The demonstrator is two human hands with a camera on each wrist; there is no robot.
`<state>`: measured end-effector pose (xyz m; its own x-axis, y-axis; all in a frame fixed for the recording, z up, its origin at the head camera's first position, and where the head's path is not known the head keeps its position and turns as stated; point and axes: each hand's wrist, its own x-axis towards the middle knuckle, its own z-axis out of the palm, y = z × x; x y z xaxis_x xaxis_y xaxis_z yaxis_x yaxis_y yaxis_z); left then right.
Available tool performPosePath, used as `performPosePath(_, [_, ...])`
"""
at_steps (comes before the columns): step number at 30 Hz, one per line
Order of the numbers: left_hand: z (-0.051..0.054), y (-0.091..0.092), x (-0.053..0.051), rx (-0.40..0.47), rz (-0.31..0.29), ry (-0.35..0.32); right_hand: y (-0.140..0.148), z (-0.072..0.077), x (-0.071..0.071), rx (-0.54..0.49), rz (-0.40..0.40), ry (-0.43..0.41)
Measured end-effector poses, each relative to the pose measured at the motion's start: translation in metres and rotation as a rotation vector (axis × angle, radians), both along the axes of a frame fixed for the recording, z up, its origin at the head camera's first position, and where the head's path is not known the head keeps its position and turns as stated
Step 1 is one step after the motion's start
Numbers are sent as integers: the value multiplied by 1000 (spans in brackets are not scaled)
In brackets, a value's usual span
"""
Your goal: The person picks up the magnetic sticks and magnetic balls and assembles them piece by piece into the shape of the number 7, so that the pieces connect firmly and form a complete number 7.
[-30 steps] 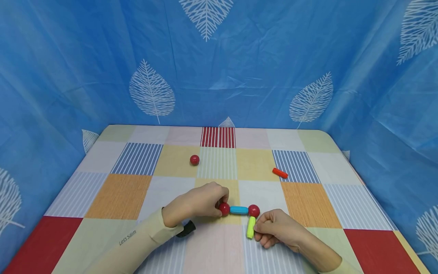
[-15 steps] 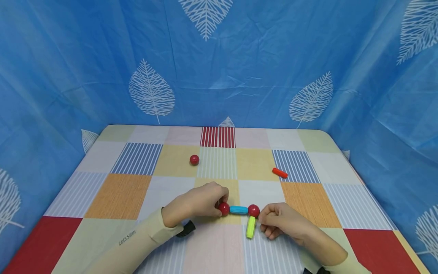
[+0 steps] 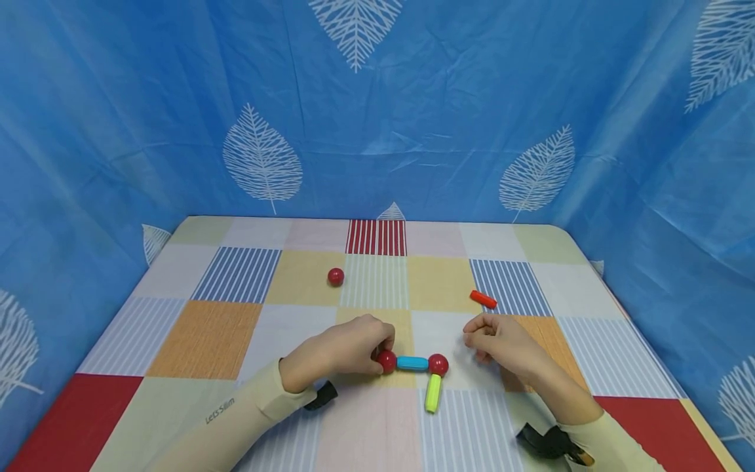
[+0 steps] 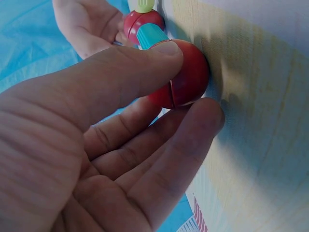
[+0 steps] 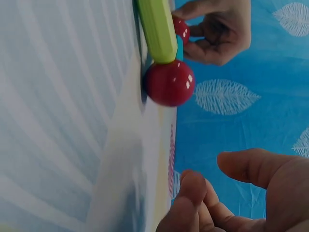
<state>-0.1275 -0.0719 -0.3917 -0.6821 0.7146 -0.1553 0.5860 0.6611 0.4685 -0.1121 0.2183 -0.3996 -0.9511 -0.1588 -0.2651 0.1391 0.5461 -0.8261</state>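
Far beyond the blue stick point(image 3: 412, 364), a blue curtain point(image 3: 413, 98) with white leaves stands behind everything. The patchwork tablecloth point(image 3: 203, 337) spreads below the blue stick and on all sides of it.

Your left hand point(image 3: 342, 351) is at the left end of the blue stick; its thumb and fingers pinch the left red ball point(image 4: 193, 72), which sits on this end. Your right hand point(image 3: 498, 344) is to the right of the blue stick and a little beyond it. Its fingers are half bent, the thumb stands apart from them, and it has hold of nothing.

The yellow-green stick point(image 3: 433, 393) lies on your side of the blue stick, one end touching the right red ball point(image 3: 438, 364), which sits at the blue stick's right end.

The red stick point(image 3: 483, 299) lies beyond the blue stick, to its right. In my judgement this relation matters most: from your right hand, clearly the nearer one, it is straight ahead, near but apart, its long axis slanting from far left to near right.

Smallest, a loose red ball point(image 3: 335, 277) rests beyond the blue stick, to its left.
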Motion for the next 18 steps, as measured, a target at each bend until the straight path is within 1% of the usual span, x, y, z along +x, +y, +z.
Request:
performPosePath(4, [0,0,0,3,-11,15,0,0,-8,109,-41,61])
performPosePath(8, [1,0,-1,3,-16,22,2,-1,-17,188,-68,118])
performPosePath(13, [1,0,-1,-2,-19,18,8,-3,-27,304,-95,227])
performPosePath(15, [2,0,-1,-6,-17,18,10,-5,-31,342,-101,270])
performPosePath(18, [2,0,-1,-14,-12,16,12,-8,-36,365,-98,304])
